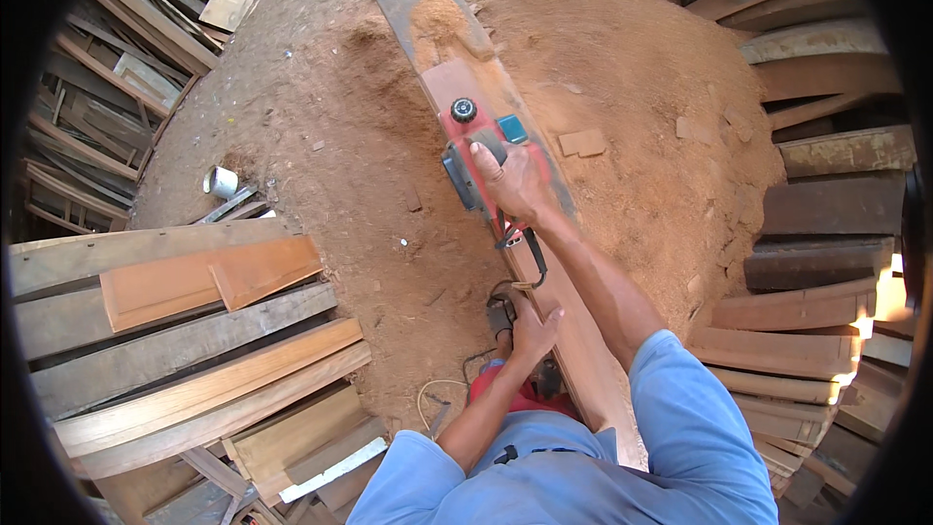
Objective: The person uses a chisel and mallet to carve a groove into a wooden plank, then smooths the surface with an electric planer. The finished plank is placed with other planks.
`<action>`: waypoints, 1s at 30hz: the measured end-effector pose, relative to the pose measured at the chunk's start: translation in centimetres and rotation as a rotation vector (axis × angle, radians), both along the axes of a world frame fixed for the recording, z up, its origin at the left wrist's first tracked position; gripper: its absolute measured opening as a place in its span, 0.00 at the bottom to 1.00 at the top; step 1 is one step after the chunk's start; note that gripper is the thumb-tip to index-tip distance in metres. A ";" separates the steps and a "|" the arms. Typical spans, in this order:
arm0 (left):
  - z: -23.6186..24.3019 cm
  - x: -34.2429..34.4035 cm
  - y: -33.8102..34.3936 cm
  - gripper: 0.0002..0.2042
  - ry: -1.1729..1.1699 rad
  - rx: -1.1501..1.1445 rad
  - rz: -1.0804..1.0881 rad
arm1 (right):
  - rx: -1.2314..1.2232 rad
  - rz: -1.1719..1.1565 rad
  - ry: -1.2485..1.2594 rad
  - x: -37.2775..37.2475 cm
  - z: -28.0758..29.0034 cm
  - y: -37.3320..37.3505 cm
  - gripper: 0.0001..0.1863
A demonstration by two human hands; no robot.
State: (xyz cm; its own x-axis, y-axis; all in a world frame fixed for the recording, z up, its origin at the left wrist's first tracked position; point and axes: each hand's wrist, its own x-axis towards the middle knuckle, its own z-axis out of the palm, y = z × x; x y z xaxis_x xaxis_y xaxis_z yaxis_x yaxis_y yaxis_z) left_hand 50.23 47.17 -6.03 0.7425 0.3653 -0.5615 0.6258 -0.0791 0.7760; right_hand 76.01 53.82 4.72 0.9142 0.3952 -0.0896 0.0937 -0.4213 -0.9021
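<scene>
My right hand [510, 175] is closed on the handle of a red and black electric planer [486, 126], which rests on a pale reddish wooden plank [583, 350]. The plank lies lengthwise on a long, dusty board [398, 10] sprinkled with shavings, and runs back toward my body. Below the planer, my left hand [533, 331] grips the plank's left edge, thumb on top and fingers mostly hidden. A black cable [535, 262] loops from the planer down beside that hand.
Stacked boards line the upper left [146, 29], lower left [185, 360] and right [826, 204]. Sawdust [661, 87] covers the ground around the work, with small offcuts [581, 143] in it. A white bucket [222, 182] lies near the left stacks.
</scene>
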 end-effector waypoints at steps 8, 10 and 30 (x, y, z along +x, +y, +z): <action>1.5 0.4 0.6 0.50 0.046 0.106 -0.114 | 0.024 0.005 -0.006 4.9 1.8 4.3 0.38; 1.2 0.2 0.6 0.51 0.098 0.062 -0.135 | 0.031 0.013 0.025 5.9 2.5 5.1 0.38; 0.9 0.1 0.6 0.54 0.066 0.157 -0.178 | -0.008 -0.037 -0.104 12.7 1.0 9.1 0.28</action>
State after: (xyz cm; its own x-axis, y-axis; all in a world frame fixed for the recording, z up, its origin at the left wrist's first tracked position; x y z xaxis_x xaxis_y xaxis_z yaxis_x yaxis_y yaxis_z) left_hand 50.28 47.82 -5.10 0.7664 0.3186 -0.5578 0.6403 -0.3090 0.7033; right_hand 88.69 62.89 5.71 0.9328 0.3605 0.0030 0.1705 -0.4338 -0.8847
